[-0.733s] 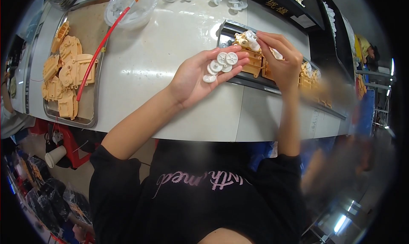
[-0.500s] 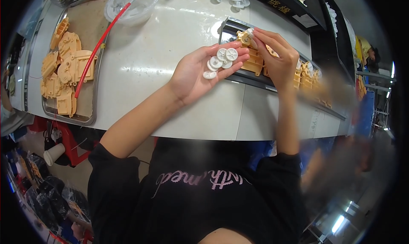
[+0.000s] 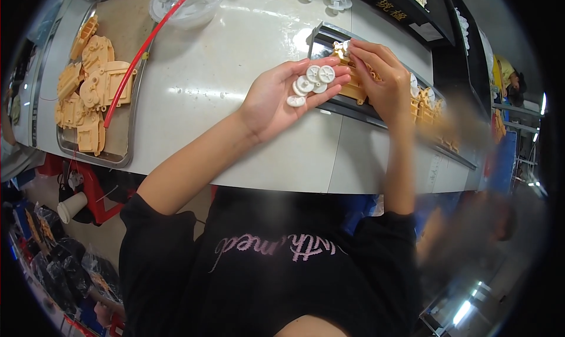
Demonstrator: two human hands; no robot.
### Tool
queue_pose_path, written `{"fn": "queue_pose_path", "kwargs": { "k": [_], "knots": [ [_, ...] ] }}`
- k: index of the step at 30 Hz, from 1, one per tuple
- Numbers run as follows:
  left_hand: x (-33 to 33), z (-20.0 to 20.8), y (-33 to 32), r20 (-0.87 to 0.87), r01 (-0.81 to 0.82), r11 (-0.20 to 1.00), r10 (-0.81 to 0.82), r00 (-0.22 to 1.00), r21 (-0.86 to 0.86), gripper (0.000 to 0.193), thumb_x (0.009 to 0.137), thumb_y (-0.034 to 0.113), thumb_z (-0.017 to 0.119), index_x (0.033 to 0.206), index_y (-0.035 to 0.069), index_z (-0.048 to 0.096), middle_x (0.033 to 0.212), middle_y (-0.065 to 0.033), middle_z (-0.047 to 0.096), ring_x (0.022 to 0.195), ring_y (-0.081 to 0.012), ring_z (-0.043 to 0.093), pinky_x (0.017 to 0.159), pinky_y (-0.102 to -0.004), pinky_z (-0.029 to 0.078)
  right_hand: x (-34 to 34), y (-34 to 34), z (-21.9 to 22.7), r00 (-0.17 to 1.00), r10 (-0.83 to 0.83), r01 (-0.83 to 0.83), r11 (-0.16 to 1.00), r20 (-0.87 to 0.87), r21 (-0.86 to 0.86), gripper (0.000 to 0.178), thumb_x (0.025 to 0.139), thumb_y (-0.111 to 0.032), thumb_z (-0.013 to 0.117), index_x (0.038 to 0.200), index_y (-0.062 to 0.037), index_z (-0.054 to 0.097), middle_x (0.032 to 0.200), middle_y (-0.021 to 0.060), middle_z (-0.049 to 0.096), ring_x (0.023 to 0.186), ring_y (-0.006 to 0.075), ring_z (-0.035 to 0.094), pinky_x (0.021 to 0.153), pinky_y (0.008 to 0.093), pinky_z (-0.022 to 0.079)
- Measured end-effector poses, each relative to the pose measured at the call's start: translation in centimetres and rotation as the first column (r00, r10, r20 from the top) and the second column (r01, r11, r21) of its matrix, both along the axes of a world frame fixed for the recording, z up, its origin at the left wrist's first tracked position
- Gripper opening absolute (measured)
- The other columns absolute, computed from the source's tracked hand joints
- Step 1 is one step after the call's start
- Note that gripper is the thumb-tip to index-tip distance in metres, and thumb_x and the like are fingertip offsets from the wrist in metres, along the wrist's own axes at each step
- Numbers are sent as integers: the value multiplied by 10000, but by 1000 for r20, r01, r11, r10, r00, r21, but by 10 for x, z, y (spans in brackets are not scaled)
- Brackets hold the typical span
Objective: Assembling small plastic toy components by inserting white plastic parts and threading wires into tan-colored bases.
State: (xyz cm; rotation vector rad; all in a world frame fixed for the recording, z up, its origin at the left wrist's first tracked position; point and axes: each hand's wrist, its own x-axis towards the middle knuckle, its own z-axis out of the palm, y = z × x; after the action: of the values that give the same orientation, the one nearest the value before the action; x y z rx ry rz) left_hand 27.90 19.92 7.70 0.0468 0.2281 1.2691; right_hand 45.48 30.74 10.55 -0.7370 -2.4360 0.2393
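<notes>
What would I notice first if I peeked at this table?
Probably the left hand, held open in the middle with a little heap of white plastic gears on its palm. Just right of it, the right hand pinches one white piece over the orange plastic parts in a metal channel. Far left, a metal tray holds more orange housings.

The scene is seen from a single fisheye camera worn on the head, aimed steeply down past the chest onto the white table [image 3: 194, 84]. The hands are viewed at close range near the frame's centre, and straight edges are bent toward the dark round rim. No second view is given, so nothing is shared.
</notes>
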Motion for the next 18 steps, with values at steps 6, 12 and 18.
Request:
{"fn": "queue_pose_path", "kwargs": {
  "k": [6, 12, 18],
  "knots": [
    [0, 2, -2, 12, 6, 1000, -6, 1000, -8, 460, 1004, 164, 232, 1346, -134, 309, 1344, -257, 425, 1275, -322, 433, 1122, -418, 336, -5, -26, 26, 995, 95, -94, 995, -41, 26, 271, 739, -15, 731, 1007, -35, 695, 1073, 105, 663, 953, 253, 637, 783, 324, 524],
    [4, 1, -5, -51, 60, 998, -61, 997, -24, 448, 1003, 172, 261, 1333, -122, 334, 1312, -217, 461, 1238, -290, 469, 1125, -414, 333, -2, -40, 28, 965, 228, -229, 973, 128, -8, 241, 753, 11, 696, 990, -31, 691, 991, 86, 681, 846, 224, 660, 710, 332, 537],
    [7, -1, -6, 47, 105, 994, -106, 993, 33, 494, 1005, 174, 312, 1383, -137, 240, 1394, -249, 364, 1333, -315, 362, 1153, -419, 282, 16, -38, 18, 993, 111, -114, 988, -30, -102, 250, 753, 64, 678, 989, -19, 689, 1008, 100, 688, 882, 225, 679, 743, 311, 555]
  ]
}}
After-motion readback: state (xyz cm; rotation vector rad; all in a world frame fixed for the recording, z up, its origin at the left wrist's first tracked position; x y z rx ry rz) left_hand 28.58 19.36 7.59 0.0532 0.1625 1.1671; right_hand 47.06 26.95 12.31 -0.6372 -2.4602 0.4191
